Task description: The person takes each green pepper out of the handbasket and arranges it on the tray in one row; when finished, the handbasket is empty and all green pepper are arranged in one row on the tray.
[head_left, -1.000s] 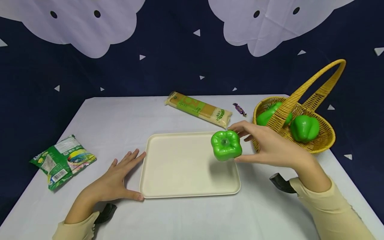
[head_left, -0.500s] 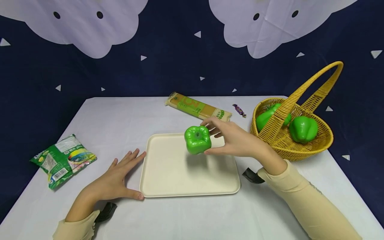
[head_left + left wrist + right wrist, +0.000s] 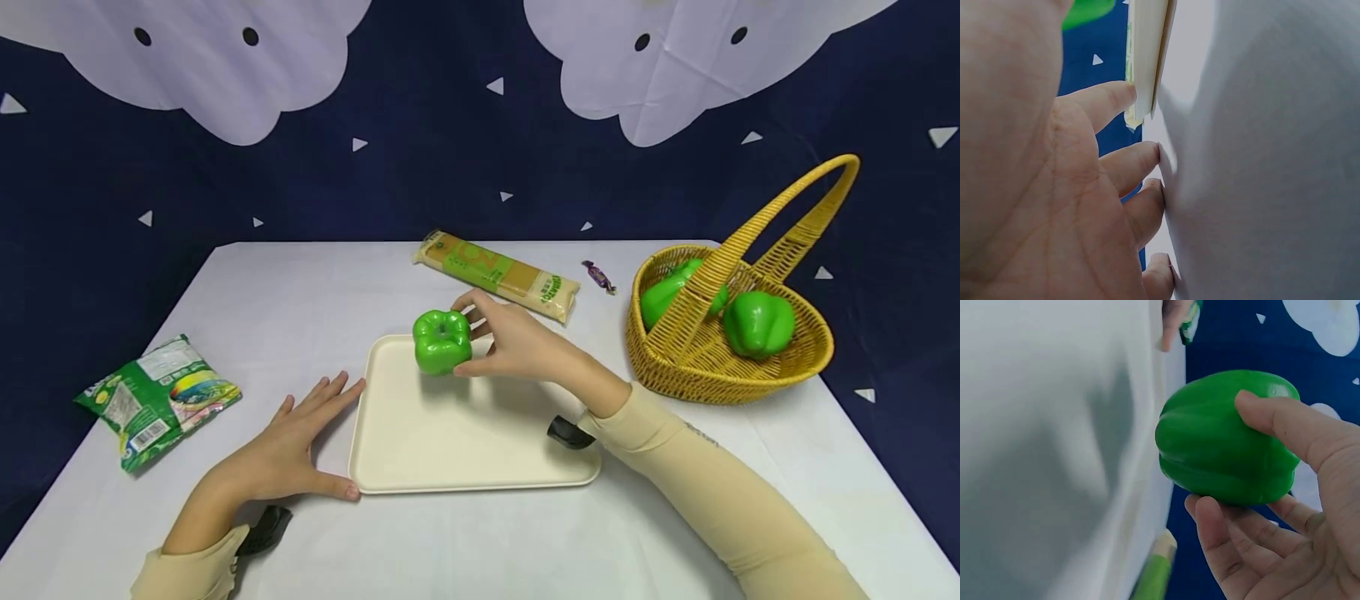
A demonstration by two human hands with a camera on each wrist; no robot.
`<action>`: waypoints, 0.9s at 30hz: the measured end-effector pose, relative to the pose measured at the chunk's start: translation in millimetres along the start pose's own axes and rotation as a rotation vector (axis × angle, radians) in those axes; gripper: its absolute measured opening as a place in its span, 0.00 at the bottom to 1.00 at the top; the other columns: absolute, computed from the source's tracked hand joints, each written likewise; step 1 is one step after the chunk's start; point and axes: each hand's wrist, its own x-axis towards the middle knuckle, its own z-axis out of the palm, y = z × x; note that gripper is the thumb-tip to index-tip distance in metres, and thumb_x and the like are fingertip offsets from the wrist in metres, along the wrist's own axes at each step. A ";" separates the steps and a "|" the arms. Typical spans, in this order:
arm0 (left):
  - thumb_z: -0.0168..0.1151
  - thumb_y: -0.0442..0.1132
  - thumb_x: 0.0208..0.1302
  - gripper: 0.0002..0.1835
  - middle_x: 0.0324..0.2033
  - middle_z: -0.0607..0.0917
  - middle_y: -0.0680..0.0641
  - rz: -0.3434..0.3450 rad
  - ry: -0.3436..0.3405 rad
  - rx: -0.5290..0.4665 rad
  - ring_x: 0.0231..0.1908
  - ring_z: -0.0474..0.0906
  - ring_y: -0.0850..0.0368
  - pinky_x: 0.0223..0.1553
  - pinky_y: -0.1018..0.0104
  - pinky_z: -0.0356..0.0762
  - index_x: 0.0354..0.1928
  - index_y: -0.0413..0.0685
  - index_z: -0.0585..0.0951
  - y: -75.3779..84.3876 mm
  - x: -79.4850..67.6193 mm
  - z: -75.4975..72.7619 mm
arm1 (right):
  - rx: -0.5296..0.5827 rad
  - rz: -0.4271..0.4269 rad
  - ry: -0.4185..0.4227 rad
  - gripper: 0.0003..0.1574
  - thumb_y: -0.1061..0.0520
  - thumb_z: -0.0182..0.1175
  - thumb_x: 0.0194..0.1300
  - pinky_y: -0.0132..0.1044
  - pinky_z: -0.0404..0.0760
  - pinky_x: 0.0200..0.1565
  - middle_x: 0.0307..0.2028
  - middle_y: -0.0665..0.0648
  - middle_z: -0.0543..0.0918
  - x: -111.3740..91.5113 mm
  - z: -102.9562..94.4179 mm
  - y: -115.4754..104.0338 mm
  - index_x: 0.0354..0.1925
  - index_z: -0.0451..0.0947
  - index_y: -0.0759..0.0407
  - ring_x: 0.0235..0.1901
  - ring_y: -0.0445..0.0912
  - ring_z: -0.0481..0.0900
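A glossy green bell pepper (image 3: 442,342) is held over the far left part of a cream rectangular tray (image 3: 465,450). My right hand (image 3: 517,340) pinches it from its right side, thumb on the near side and fingers on the far side. In the right wrist view the bell pepper (image 3: 1225,437) shows whole, with a gap between it and the tray. My left hand (image 3: 288,454) lies with fingers spread at the tray's left edge, index fingertip and thumb at the rim. In the left wrist view its fingers (image 3: 1129,165) are nearly straight, with fingertips at the tablecloth.
A yellow wicker basket (image 3: 720,383) with a tall handle stands at the right, with green peppers (image 3: 759,323) inside. Behind the tray lie a long noodle packet (image 3: 495,273) and a purple wrapped candy (image 3: 599,277). A green snack bag (image 3: 159,404) lies at the far left.
My right hand has carried the bell pepper leftward and slightly away, from the tray's right side to above its far left part. My left hand has stayed at the left edge.
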 end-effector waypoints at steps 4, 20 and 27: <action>0.86 0.72 0.33 0.76 0.86 0.52 0.34 0.000 0.000 0.000 0.84 0.42 0.25 0.73 0.12 0.34 0.86 0.60 0.57 0.1 0.2 0.4 | 0.010 0.023 -0.032 0.47 0.54 0.82 0.60 0.37 0.92 0.50 0.64 0.64 0.85 15.2 12.1 1.7 0.69 0.66 0.57 0.59 0.56 0.89; 0.85 0.73 0.35 0.75 0.86 0.52 0.35 0.009 0.009 0.018 0.84 0.44 0.23 0.73 0.12 0.36 0.87 0.63 0.57 -2.0 -1.0 1.0 | 0.024 0.027 -0.097 0.46 0.54 0.81 0.62 0.37 0.90 0.56 0.63 0.66 0.85 48.0 42.4 -11.5 0.69 0.66 0.58 0.57 0.55 0.90; 0.86 0.72 0.35 0.75 0.86 0.53 0.34 0.016 0.011 0.025 0.83 0.45 0.23 0.72 0.11 0.37 0.87 0.62 0.57 -0.1 -0.2 0.2 | 0.012 0.028 -0.100 0.47 0.53 0.81 0.62 0.41 0.89 0.58 0.63 0.65 0.85 53.4 43.9 -12.9 0.70 0.65 0.57 0.57 0.55 0.90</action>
